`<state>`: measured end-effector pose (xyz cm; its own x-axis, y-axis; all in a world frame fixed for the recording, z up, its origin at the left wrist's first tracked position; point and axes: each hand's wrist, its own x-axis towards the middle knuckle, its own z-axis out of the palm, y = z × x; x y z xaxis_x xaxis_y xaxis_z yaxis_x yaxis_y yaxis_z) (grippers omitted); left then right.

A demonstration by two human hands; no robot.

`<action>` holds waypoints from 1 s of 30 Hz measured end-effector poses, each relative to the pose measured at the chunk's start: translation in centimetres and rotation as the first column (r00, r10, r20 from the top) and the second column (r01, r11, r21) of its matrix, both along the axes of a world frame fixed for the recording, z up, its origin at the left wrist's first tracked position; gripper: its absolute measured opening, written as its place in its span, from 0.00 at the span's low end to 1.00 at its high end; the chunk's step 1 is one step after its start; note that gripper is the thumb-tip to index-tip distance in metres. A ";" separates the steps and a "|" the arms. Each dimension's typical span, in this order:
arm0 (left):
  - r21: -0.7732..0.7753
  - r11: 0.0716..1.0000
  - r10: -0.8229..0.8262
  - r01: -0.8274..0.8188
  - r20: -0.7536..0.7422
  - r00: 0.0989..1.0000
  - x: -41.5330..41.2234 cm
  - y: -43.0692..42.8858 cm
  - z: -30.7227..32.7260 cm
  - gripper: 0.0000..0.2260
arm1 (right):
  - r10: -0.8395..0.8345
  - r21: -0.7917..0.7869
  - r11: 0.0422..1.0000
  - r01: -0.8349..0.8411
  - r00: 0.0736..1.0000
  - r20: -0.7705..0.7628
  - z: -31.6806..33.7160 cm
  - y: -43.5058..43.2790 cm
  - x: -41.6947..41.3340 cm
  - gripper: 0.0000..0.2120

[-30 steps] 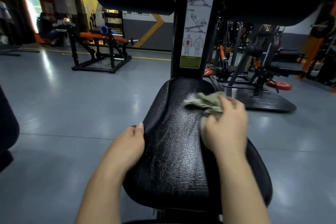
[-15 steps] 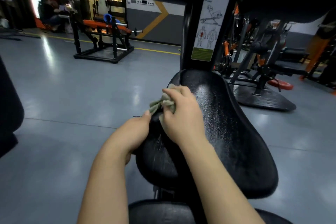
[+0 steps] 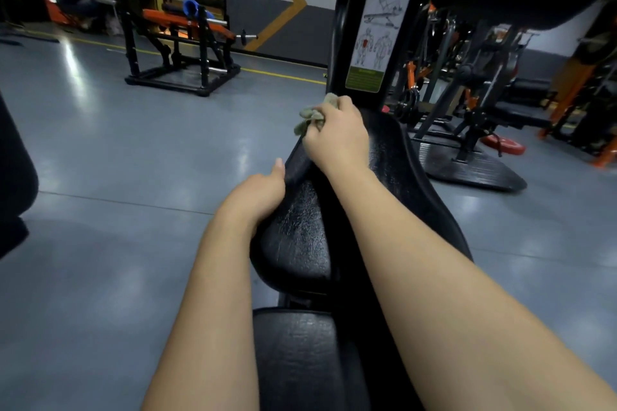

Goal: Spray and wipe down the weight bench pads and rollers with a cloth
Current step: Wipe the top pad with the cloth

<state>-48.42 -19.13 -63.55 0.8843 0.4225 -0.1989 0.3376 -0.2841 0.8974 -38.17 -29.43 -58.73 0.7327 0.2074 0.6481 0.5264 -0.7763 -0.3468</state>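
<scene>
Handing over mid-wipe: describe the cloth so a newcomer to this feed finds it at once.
Start at the black upright post with the white exercise-diagram sticker. At its foot begins the black textured vinyl seat pad; on that pad's far left edge the right hand grips a crumpled grey-green cloth. It is the only soft, pale, wrinkled thing on the glossy black pad.

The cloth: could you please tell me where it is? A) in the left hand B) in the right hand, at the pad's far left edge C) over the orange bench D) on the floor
B: the right hand grips the cloth at the pad edge; the left hand holds the pad's side.
</scene>
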 end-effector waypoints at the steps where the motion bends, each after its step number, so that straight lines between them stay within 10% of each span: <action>1: -0.043 0.999 0.015 -0.014 0.024 1.000 -0.1 -0.3 0.2 0.39 | 0.020 0.001 1.000 -0.020 1.000 0.009 -0.4 -0.3 -0.5 0.13; 8: -0.490 0.869 -0.002 0.075 0.147 0.989 -1.1 -1.7 1.0 0.45 | 0.185 0.049 0.981 -0.188 0.981 0.062 -4.9 -3.3 -7.6 0.15; 22: -0.553 0.833 0.078 -0.010 0.100 0.992 -1.0 -1.1 0.3 0.49 | 0.354 -0.077 0.933 -0.351 0.935 0.030 -4.0 -4.1 -6.1 0.13; 26: -0.561 0.823 0.097 -0.089 -0.017 0.995 4.7 1.8 -6.3 0.69 | 0.268 -0.059 0.962 -0.267 0.963 0.005 -1.3 -2.5 -1.0 0.13; 30: -0.519 0.850 0.044 -0.090 -0.100 0.994 6.3 2.5 -7.6 0.69 | 0.069 -0.015 0.997 -0.070 0.995 -0.069 1.7 -2.3 3.5 0.13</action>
